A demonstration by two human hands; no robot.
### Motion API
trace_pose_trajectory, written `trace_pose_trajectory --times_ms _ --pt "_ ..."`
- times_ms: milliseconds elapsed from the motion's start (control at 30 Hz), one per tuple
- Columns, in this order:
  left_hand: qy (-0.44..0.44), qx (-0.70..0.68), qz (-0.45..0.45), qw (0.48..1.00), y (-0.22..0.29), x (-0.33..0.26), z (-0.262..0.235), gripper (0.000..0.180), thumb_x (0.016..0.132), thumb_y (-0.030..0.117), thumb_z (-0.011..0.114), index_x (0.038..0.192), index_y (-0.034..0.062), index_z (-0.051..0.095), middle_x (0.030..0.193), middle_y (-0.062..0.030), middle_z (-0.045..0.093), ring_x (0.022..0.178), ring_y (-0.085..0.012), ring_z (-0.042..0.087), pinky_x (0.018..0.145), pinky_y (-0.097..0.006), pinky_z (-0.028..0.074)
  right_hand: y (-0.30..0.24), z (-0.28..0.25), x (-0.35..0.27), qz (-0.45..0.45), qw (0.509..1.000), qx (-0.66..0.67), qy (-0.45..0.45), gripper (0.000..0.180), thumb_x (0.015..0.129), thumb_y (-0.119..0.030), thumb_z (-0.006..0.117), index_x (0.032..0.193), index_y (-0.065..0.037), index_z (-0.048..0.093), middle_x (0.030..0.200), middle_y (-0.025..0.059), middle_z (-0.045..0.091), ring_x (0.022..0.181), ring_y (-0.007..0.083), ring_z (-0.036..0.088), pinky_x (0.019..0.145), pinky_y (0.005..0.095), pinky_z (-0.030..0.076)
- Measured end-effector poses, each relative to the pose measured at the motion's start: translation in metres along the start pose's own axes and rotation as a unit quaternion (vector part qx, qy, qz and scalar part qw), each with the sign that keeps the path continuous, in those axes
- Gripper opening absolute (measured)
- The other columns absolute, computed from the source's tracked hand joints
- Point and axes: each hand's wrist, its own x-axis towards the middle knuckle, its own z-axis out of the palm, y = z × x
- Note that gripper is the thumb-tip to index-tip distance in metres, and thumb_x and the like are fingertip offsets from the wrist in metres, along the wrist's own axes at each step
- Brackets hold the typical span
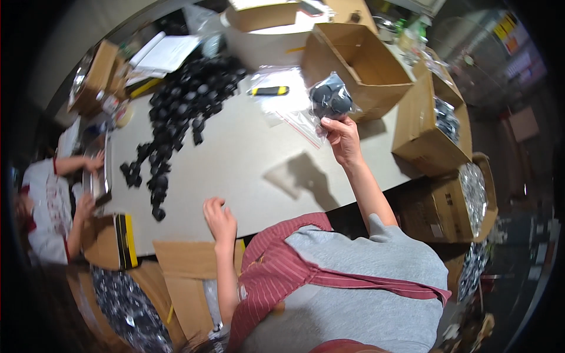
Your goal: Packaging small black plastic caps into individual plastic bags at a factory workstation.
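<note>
Raised over the far right of the table, my right hand [342, 138] pinches the lower edge of a clear plastic bag [331, 100] with dark round parts in it. My left hand [220, 220] is near the table's front edge, fingers loosely stretched and apart, holding nothing. A long pile of small black round parts [176, 109] spreads over the left half of the table [235, 159], its near end trailing toward my left hand. Behind the held bag lie flat clear zip bags [300, 126] and a yellow and black box cutter [268, 91].
An open cardboard box [376, 97] stands just right of the held bag. Another box [412, 132] with filled bags is farther right. More boxes of bags, including an open carton [126, 300], flank me below table height. At the left, another person [50, 206] handles a metal tray [101, 167].
</note>
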Motion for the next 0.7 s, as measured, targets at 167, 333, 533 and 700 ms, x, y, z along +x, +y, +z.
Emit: trace_pose_trajectory --times_ms 167,333,533,700 --pt "0.009 0.052 0.012 0.999 -0.005 -0.026 0.003 0.03 0.092 0.005 0.056 0.122 0.0017 0.052 0.14 -0.0176 0.044 0.132 -0.0386 0.04 0.109 -0.052 0.032 -0.075 -0.052 0.015 -0.14 0.986 -0.011 0.091 0.023 0.085 -0.011 0.072 0.104 0.0 0.064 0.092 0.0091 0.07 0.07 0.0179 0.067 0.068 0.0299 0.056" --pt "0.005 0.039 0.005 0.999 0.002 -0.021 -0.005 0.033 0.095 0.009 0.052 0.128 0.0026 0.052 0.143 -0.0186 0.042 0.133 -0.0375 0.039 0.111 -0.051 0.029 -0.167 -0.16 0.04 -0.265 0.936 0.19 0.13 0.023 0.092 -0.014 0.066 0.11 0.0 0.062 0.101 0.0143 0.07 0.087 0.0271 0.069 0.08 0.0383 0.057" --pt "0.019 0.053 -0.009 0.998 -0.005 -0.024 -0.005 0.036 0.093 0.008 0.056 0.129 0.0031 0.052 0.142 -0.0181 0.043 0.136 -0.0371 0.038 0.11 -0.051 0.03 -0.131 -0.119 0.048 -0.244 0.967 0.012 0.074 0.035 0.096 -0.012 0.057 0.128 0.0 0.058 0.124 0.0136 0.064 0.102 0.0235 0.066 0.087 0.0329 0.054" --pt "0.021 0.041 -0.002 0.999 -0.006 -0.024 -0.004 0.036 0.093 0.01 0.057 0.128 0.0027 0.053 0.141 -0.0186 0.045 0.135 -0.037 0.039 0.11 -0.05 0.031 -0.006 -0.017 0.082 -0.101 0.951 -0.283 -0.075 0.026 0.094 -0.018 0.064 0.112 0.0 0.069 0.101 0.0093 0.07 0.085 0.0131 0.067 0.074 0.0258 0.054"
